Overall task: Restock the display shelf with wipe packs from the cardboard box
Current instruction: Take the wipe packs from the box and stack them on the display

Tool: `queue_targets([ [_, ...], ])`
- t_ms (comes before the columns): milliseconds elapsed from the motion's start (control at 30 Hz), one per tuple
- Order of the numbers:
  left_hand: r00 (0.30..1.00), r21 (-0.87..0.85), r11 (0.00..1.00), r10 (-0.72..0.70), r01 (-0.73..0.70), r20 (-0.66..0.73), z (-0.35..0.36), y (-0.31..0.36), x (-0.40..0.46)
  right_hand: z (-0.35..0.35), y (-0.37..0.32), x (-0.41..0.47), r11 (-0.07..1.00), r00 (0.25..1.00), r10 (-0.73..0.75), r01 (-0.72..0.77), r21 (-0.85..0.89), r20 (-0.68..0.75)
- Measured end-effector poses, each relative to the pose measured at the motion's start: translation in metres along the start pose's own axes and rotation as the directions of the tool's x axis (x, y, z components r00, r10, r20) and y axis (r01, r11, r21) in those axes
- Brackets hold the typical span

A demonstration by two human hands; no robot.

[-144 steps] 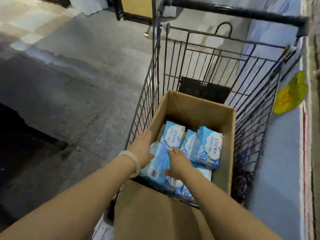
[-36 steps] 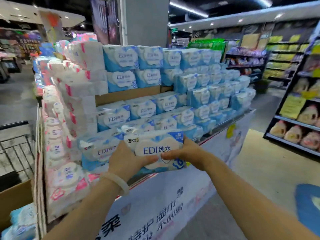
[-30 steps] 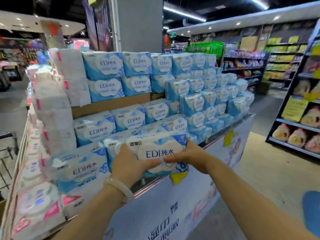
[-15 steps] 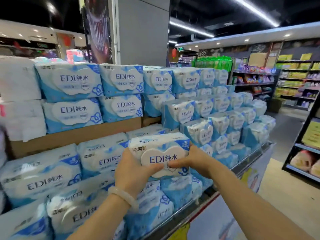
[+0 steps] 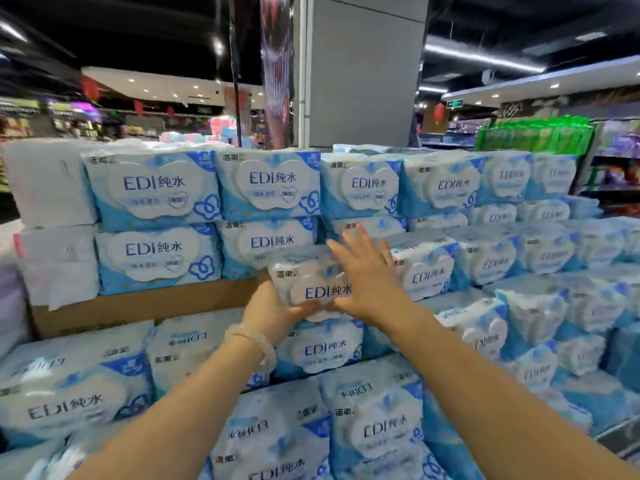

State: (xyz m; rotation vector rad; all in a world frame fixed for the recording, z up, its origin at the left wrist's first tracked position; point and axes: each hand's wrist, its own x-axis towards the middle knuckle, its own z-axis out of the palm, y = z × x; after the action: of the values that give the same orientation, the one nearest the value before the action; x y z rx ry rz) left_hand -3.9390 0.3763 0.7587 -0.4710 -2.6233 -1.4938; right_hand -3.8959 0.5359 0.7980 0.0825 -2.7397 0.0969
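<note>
Blurred store aisle, stacked wipe display, hands half-hiding wipe pack

Left arm: bare, stretched forward and up from lower left.
Left wrist: wears a pale bangle.
Left hand: fingers curled, gripping from below-left.
Right arm: bare, stretched forward from lower right.
Right hand: fingers straight and spread, palm pressing forward.

Blue-white wipe pack upright, label forward, against stacked display packs.
</note>
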Motion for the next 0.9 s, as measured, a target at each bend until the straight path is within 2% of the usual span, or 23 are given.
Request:
queue_targets([
  [33,1.000,-0.018,1.000,0.001,-0.002,-0.012,0.005,-0.001,0.002,0.005,0.006,0.003,0.993,1.000,-0.002,0.005,-0.122,0.027],
  [100,0.999,-0.057,0.998,-0.022,0.020,-0.042,0.012,-0.002,0.004,0.009,0.020,0.009,0.979,0.997,0.050,-0.037,-0.199,0.058],
  [233,0.988,-0.097,0.987,-0.136,0.129,-0.070,0.016,0.005,0.000,0.013,0.034,0.017,0.992,0.994,0.050,-0.038,-0.123,0.095],
  [333,0.982,-0.074,0.993,-0.105,0.094,-0.156,0.019,0.012,-0.009,0.018,0.038,0.019,0.996,0.995,0.023,-0.014,-0.091,0.097],
  [400,0.967,0.056,0.998,-0.005,0.020,-0.256,0.023,0.013,-0.014,0.017,0.039,0.019,0.996,0.994,0.017,-0.008,-0.084,0.109],
  [467,0.962,0.225,0.974,0.077,-0.017,-0.262,0.025,0.015,-0.018,0.018,0.040,0.021,0.996,0.994,0.013,-0.004,-0.084,0.106],
  [733,0.980,0.310,0.942,-0.076,0.131,-0.182,0.024,0.028,-0.024,0.009,0.032,0.013,0.994,0.991,0.021,-0.007,-0.105,0.130],
  [833,0.974,0.458,0.879,-0.033,0.135,-0.224,0.015,0.024,-0.042,0.003,0.004,-0.006,0.986,0.993,-0.098,0.105,-0.128,0.058],
  [900,0.981,0.610,0.784,0.008,0.115,-0.195,0.002,0.013,-0.060,0.003,-0.029,-0.024,0.970,0.973,-0.220,0.226,-0.091,0.063],
])
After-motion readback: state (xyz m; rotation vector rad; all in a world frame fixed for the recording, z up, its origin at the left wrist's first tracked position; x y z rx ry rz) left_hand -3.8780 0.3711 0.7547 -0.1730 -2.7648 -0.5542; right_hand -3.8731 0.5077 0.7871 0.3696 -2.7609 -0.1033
